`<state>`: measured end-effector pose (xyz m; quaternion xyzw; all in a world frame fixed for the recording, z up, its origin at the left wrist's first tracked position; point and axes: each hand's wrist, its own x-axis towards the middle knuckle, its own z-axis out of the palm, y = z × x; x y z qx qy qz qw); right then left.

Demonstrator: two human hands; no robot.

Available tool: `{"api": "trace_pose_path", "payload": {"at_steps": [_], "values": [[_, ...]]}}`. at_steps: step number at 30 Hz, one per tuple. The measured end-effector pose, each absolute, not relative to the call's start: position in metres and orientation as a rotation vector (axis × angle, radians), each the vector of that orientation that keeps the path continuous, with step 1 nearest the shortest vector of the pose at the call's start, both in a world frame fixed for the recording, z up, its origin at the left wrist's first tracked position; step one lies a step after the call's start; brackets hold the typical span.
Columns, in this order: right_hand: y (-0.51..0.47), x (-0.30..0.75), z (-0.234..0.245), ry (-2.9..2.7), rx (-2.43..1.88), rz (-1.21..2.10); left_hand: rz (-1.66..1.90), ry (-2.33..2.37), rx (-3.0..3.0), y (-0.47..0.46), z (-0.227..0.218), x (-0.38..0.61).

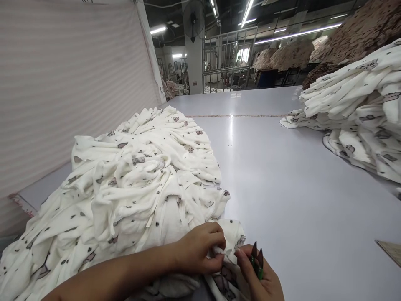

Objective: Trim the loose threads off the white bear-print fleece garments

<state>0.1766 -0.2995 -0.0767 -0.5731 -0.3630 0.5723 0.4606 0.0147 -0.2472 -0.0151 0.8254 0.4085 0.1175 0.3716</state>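
Observation:
White soft fabric pieces with grey animal prints and dark dots lie in a big heap (138, 184) on the left. At its near right end, my left hand (202, 248) is closed on a bunched edge of one printed fabric piece (231, 232). Close beside it, my right hand (261, 278) holds thread snips (260, 267) with a green handle, their dark blades pointing up and apart. The thumb and a finger of that hand are at the same fabric edge; whether they pinch it is hard to see.
The heap rests on a smooth pale table (275, 200). Another printed fabric pile (360, 108) stands on the right, with brown fabric piles (291, 56) behind. A pinkish cloth sheet (69, 75) hangs on the left. Near the right edge lies a flat tan piece (390, 251).

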Motion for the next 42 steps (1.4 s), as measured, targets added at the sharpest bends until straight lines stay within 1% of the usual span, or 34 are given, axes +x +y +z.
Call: {"api": "trace_pose_path", "payload": {"at_steps": [7,18,27,32,36,42], "values": [[-0.292,0.194,-0.074,-0.949,-1.492,1.368,0.386,1.039,2.028,-0.247,-0.011,0.007],[-0.285,0.176,-0.089,-1.249,-1.317,1.467,0.394,1.113,1.927,-0.248,-0.009,0.0],[-0.275,0.171,-0.062,-1.299,-1.259,1.458,0.339,1.426,1.881,-0.258,-0.009,0.019],[-0.268,0.168,-0.057,-1.339,-1.235,1.484,0.415,1.365,1.886,-0.262,-0.013,0.024],[-0.26,0.168,-0.049,-1.376,-1.188,1.505,0.539,1.424,1.862,-0.261,-0.021,0.025],[-0.249,0.172,-0.039,-1.448,-1.165,1.499,0.583,1.397,1.797,-0.257,-0.009,0.022]]}}
